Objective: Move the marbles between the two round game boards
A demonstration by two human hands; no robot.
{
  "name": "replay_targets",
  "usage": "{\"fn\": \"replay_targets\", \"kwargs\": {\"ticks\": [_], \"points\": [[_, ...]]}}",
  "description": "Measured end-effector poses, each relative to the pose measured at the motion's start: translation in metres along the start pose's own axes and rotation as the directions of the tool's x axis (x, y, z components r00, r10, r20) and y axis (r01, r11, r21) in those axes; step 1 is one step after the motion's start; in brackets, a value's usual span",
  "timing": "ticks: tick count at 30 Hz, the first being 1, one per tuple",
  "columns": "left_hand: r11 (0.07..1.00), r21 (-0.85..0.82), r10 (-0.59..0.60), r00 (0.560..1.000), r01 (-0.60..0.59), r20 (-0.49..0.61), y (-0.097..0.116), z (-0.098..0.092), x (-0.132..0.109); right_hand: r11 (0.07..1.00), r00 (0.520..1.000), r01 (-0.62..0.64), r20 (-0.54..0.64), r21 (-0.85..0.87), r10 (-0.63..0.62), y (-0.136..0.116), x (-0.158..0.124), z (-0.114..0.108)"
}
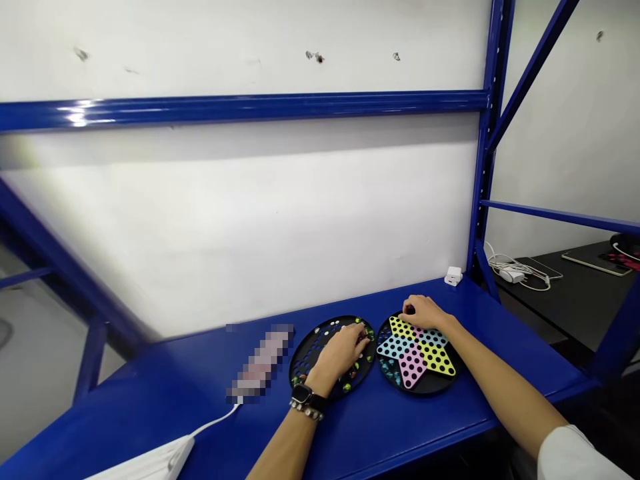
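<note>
A white wall [240,220] forms the background, crossed by a blue metal shelving frame [280,107]. Below it extends the blue shelf top [360,440]; a black table [575,293] stands to the right. Two round black game boards lie side by side on the shelf top: at right, the Chinese checkers board [434,385], bearing a star in yellow, pink and pale blue; at left, a perforated board [323,339]. A white power strip [145,461] enters from the lower left, and a pixelated patch [263,363] obscures an object left of the boards. The hands are apart, one over each board. The left hand [340,350] reaches across the perforated board, fingers bent down near its right rim; the right hand [426,312] is at the far edge of the Chinese checkers board, thumb and forefinger curled toward each other. Whether either hand grips anything cannot be told. A smartwatch [301,393] and a beaded bracelet [314,414] encircle the left wrist. A white charger [453,276] sits at the rear right corner. Smallest are the marbles: yellow-green ones [347,387] on the perforated board, blue ones [387,369] beside the star.
</note>
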State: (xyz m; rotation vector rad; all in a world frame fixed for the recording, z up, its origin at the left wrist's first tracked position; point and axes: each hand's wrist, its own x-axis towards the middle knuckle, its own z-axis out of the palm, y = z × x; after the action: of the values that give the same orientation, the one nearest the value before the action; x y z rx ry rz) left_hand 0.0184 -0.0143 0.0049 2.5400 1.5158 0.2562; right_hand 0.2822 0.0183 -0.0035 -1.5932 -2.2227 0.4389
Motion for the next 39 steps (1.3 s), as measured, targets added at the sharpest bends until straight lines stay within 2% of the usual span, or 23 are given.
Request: {"fn": "replay_targets", "kwargs": {"ticks": [9,17,23,31,36,39], "points": [[0.999,0.052,-0.016,0.999,0.014,0.030,0.002,-0.001,-0.002,1.000,1.000,0.003,0.001,0.007,-0.003,0.002,0.001,0.002],[0.998,0.057,0.008,0.992,-0.015,0.124,0.003,-0.005,-0.006,1.000,1.000,0.003,0.001,0.002,-0.003,0.002,0.001,0.001],[0.999,-0.001,0.038,0.990,-0.038,0.134,-0.001,-0.011,-0.007,1.000,1.000,-0.012,0.003,0.012,0.012,0.000,0.000,0.000],[0.998,0.021,0.049,0.992,-0.051,0.120,0.000,-0.001,-0.007,1.000,1.000,-0.009,0.003,0.004,0.009,0.000,-0.001,0.000],[0.997,-0.080,0.025,0.991,-0.015,0.128,0.004,-0.019,-0.011,1.000,1.000,-0.010,0.000,-0.003,0.010,0.000,0.000,0.002],[0.977,-0.198,0.103,0.989,-0.080,0.108,0.026,-0.029,-0.016,1.000,1.000,-0.001,-0.012,-0.014,0.001,0.000,0.001,0.003]]}}
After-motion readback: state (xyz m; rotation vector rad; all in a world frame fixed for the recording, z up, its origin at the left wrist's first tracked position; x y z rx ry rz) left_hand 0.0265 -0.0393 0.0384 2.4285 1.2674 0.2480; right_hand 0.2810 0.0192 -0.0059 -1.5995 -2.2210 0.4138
